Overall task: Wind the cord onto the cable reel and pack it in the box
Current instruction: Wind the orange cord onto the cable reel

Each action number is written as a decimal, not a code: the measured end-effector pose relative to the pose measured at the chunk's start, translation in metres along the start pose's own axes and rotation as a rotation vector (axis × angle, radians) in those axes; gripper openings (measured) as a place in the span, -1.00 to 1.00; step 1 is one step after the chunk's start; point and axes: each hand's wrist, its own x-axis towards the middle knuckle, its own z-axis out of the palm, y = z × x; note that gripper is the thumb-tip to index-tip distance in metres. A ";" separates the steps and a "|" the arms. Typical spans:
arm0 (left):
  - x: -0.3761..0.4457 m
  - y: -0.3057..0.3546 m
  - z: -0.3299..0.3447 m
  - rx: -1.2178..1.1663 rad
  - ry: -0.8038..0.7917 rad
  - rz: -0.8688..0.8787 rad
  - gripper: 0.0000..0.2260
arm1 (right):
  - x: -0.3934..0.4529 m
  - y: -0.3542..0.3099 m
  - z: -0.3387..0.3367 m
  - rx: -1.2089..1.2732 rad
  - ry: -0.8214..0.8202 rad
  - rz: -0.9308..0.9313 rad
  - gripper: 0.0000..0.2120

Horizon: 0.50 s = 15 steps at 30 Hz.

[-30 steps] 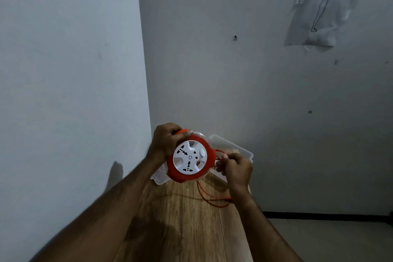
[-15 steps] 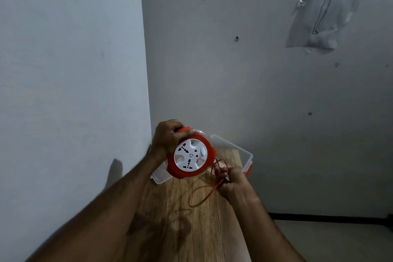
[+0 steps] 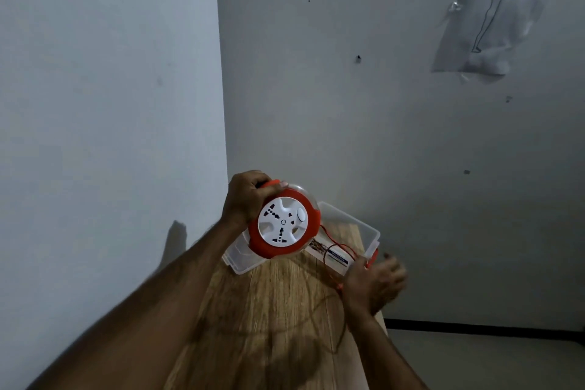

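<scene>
My left hand (image 3: pixel 245 196) grips the orange handle at the top of the round orange cable reel (image 3: pixel 311 231), whose white socket face (image 3: pixel 282 221) turns toward me. The reel hangs above the near end of a clear plastic box (image 3: pixel 357 222) on the wooden table. A thin orange cord (image 3: pixel 335 247) runs from the reel's lower right down to my right hand (image 3: pixel 372 283). That hand is blurred by motion, out to the right of the reel near the box's right end; the cord passes at its thumb side. More cord loops over the tabletop below.
The narrow wooden table (image 3: pixel 278 310) stands in a corner between two grey walls. Its right edge drops to a pale floor with a black skirting line (image 3: pixel 474 324). A paper sheet with a line drawing (image 3: pixel 481 25) hangs high on the right wall.
My right hand has swung from beside the reel out to the right and downward, drawing the cord with it. The reel stays in my left hand, slightly higher in view.
</scene>
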 end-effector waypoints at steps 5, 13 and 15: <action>-0.005 0.001 0.010 0.012 -0.032 0.011 -0.62 | -0.024 -0.038 -0.007 0.155 -0.192 -0.962 -0.75; -0.009 0.002 0.016 0.038 -0.028 0.033 -0.60 | -0.064 -0.055 0.011 -0.231 -0.365 -1.038 -0.34; -0.010 0.001 0.017 0.043 -0.021 0.028 -0.56 | -0.070 -0.060 0.014 -0.182 -0.358 -0.960 -0.26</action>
